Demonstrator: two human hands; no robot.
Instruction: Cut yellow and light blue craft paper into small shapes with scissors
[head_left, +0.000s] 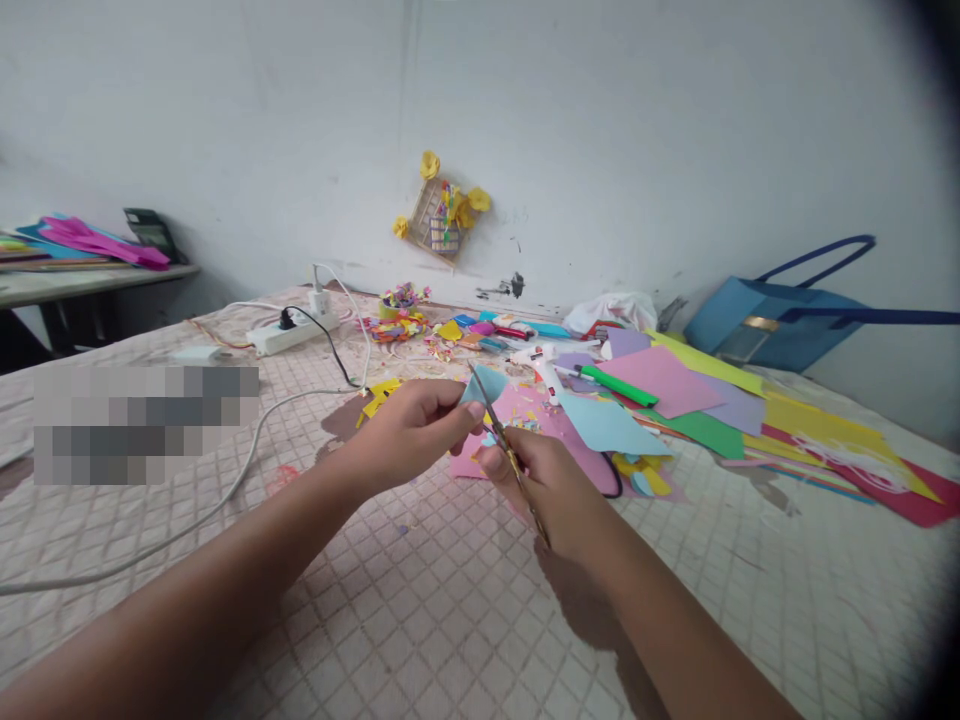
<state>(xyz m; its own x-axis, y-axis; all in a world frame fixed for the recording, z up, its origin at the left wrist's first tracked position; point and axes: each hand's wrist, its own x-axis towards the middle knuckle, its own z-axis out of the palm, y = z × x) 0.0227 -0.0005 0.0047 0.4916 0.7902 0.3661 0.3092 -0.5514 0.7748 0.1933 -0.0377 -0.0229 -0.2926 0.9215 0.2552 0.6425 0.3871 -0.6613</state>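
Observation:
Between the thumb and fingers of my left hand (420, 425) is a small piece of light blue paper (490, 382). My right hand (551, 480) grips a pair of scissors (512, 455), its fingers around the handles. The blades point up and away from me and lie across the blue paper; whether they are cutting it I cannot tell. Below and behind the hands lies a pink paper sheet (577, 440) with small paper scraps on it.
A white glue gun (546, 372) stands just beyond my right hand. Coloured paper sheets (664, 382) and a green marker (619, 386) lie to the right, near a blue bag (772, 325). A white power strip (294, 332) with trailing cables sits at the left.

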